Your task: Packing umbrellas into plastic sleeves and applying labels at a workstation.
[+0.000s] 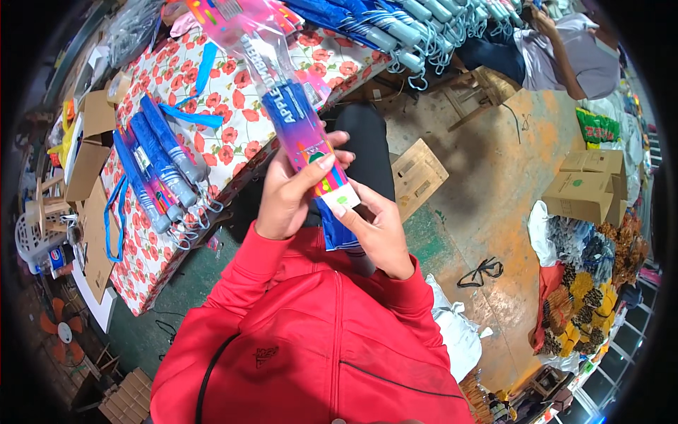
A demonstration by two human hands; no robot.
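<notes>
A folded blue umbrella is held in front of my body, partly inside a printed pink and purple plastic sleeve. The clear far end of the sleeve stretches up over the table. My left hand wraps round the sleeved umbrella from the left, thumb on top. At the sleeve's near end, my right hand pinches the white printed edge with its thumb on top. Blue fabric sticks out below that edge. On the table to the left lie several blue umbrellas with grey handles and wrist loops, some in printed sleeves.
The table has a poppy-patterned cover. Blue straps lie on it, and a pile of grey-handled umbrellas fills its far end. Another person is at the far right. Cardboard boxes, a wooden board and a fan stand around.
</notes>
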